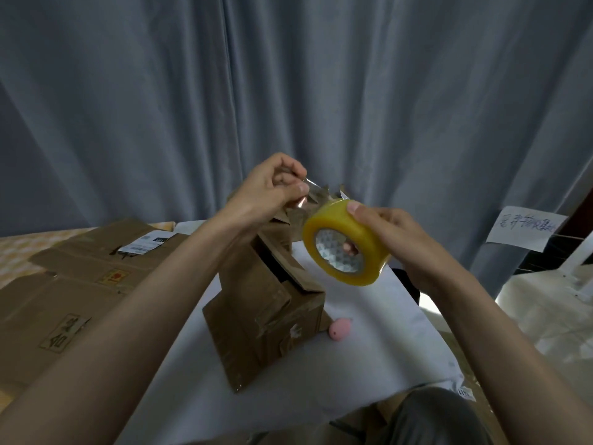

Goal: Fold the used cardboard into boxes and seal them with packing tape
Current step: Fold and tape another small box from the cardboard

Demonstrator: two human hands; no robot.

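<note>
Grey curtain (321, 91), pink object (339, 329), paper note (523, 228)

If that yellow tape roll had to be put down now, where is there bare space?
Free: the white sheet right of the brown cardboard box, past the small pink object; also its near strip below the box. Crowded: the left side, covered by flattened brown cardboard. Right hand holds the yellow tape roll; left hand pinches its end.

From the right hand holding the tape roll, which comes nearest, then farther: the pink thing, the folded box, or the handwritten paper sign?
Measured across the head view from the right hand:
1. Folded cardboard box, just left and below the hand.
2. Pink object, below on the white sheet.
3. Handwritten paper sign, far right by the curtain.
</note>
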